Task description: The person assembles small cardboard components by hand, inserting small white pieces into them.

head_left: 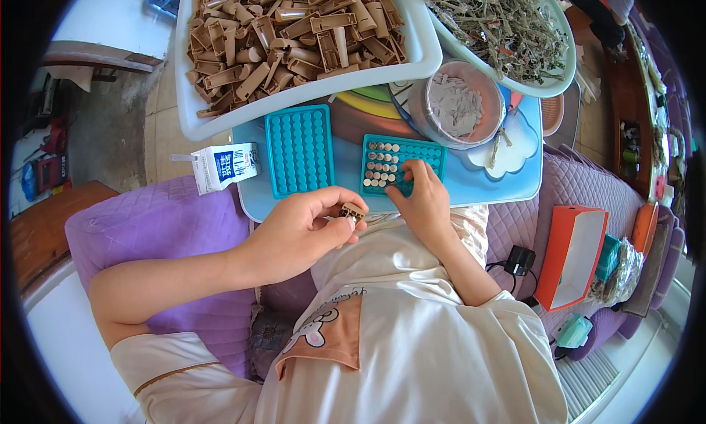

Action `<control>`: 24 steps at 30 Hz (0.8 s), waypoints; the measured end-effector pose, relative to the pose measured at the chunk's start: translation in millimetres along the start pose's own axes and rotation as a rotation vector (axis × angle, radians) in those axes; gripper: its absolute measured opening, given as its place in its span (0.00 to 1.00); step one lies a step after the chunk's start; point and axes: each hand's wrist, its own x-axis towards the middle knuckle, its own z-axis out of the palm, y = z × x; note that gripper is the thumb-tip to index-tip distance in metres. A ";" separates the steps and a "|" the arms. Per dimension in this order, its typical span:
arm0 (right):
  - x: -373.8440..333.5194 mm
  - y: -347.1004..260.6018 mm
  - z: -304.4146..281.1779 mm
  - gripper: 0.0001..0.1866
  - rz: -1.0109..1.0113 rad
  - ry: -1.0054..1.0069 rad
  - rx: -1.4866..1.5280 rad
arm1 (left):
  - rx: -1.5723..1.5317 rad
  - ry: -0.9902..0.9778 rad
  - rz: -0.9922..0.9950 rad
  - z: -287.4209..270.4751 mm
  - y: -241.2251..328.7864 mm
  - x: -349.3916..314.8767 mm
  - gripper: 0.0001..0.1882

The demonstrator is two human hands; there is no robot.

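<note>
My left hand (305, 225) is closed on a small brown plastic casing (353, 212), held between thumb and fingers with its dark, partly metallic inside showing. My right hand (425, 203) reaches over the near edge of a teal tray (432, 153). Its thumb and fingers are apart, close to rows of small round pale discs (381, 164) that fill the tray's left part. I see nothing held in it, though the fingertips partly hide the discs beneath. To the left lies another teal tray (300, 150) with round hollows and no discs showing.
A white bin (309, 93) heaped with brown casings stands beyond the trays. Farther right are a round tub (494, 133) of pale flat strips and a pale basin (555, 91) of tangled clear-wrapped parts. A white-and-blue packet (224, 168) lies at the table's left edge; an orange-red box (568, 258) sits right.
</note>
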 end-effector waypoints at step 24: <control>-14.9 -75.5 -22.5 0.16 -0.581 0.355 0.397 | -0.002 0.037 0.064 3.7 -3.6 -1.1 0.12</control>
